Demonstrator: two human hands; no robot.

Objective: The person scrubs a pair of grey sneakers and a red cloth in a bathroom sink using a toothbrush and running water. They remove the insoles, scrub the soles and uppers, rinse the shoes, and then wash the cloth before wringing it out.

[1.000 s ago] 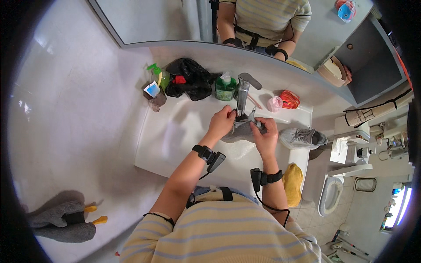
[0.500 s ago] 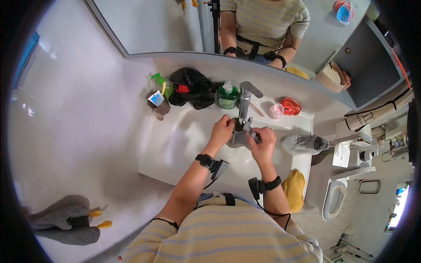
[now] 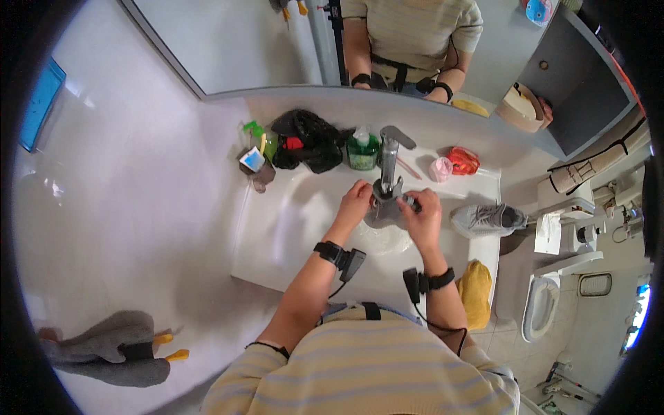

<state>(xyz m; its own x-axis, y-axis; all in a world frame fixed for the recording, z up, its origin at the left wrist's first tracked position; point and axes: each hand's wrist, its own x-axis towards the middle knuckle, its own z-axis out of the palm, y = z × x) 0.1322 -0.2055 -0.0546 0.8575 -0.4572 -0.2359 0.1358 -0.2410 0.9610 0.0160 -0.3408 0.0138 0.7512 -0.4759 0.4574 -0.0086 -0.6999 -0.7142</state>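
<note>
Under the chrome faucet (image 3: 389, 160), a grey sneaker (image 3: 384, 217) is held over the white sink (image 3: 304, 242), its dark opening up by the spout. My left hand (image 3: 355, 200) grips its left side with bent fingers. On its right side, my right hand (image 3: 424, 211) pinches the upper near the opening. Water spreads in the basin below the shoe. A second grey sneaker (image 3: 484, 219) with laces rests on the sink's right rim, not far from my right hand.
Along the back ledge are a black plastic bag (image 3: 311, 142), a green soap bottle (image 3: 362, 151), a pink cup (image 3: 440, 169) and a red packet (image 3: 463, 160). A yellow cloth (image 3: 475, 294) hangs at the right edge. Above the ledge runs a mirror (image 3: 263, 48). Farther right is a toilet (image 3: 541, 311).
The view has shifted slightly, so the scene sits a little farther right and down. Both hands keep hold of the sneaker under the faucet, with small finger movements.
</note>
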